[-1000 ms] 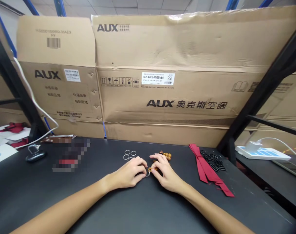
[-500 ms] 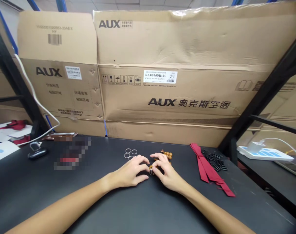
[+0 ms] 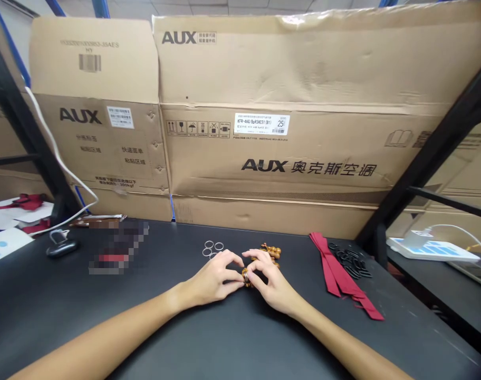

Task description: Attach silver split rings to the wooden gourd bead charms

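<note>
My left hand (image 3: 214, 277) and my right hand (image 3: 270, 279) meet at the middle of the black table (image 3: 224, 343). Between their pinched fingertips sits a small brown wooden bead piece with a metal ring (image 3: 245, 275); both hands grip it. Just behind my right hand lies a small heap of brown wooden gourd beads (image 3: 272, 250). Several loose metal rings (image 3: 211, 247) lie just behind my left hand.
Red ribbons (image 3: 337, 272) and a pile of black rings (image 3: 353, 261) lie at the right. A black padlock-like object (image 3: 60, 244) sits at the left. AUX cardboard boxes (image 3: 288, 132) wall the back. A white power strip (image 3: 430, 248) rests on the right shelf.
Both hands have edged slightly up and together, and the bead piece now stands more upright between the fingertips. The camera tilted a little.
</note>
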The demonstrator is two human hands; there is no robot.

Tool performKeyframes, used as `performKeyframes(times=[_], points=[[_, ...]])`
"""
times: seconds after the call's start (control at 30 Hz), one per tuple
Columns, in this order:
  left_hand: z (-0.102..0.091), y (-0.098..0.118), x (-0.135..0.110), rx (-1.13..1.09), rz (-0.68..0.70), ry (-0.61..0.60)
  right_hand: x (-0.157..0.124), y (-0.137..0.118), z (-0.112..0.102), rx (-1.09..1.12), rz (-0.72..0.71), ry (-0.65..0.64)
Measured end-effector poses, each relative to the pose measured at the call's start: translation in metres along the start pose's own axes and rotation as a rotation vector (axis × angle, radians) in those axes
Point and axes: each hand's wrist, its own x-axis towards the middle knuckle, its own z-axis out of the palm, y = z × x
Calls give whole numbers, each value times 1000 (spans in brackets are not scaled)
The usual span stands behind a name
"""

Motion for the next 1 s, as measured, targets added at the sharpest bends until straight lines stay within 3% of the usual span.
performKeyframes(times=[0.27, 0.43, 0.63, 0.8, 1.0], points=[[-1, -1, 1, -44, -49, -32, 0, -1, 0, 65, 90, -1], [3, -2, -1, -45, -53, 39, 1, -3, 2, 128, 130, -20], [4, 1, -1, -20, -52, 57, 1, 2, 2, 103, 102, -12], [5, -1, -1, 52, -124, 58, 1, 5, 2, -142, -33, 82], [7, -5, -1, 48, -157, 38, -1, 2, 4, -185, -76, 33]])
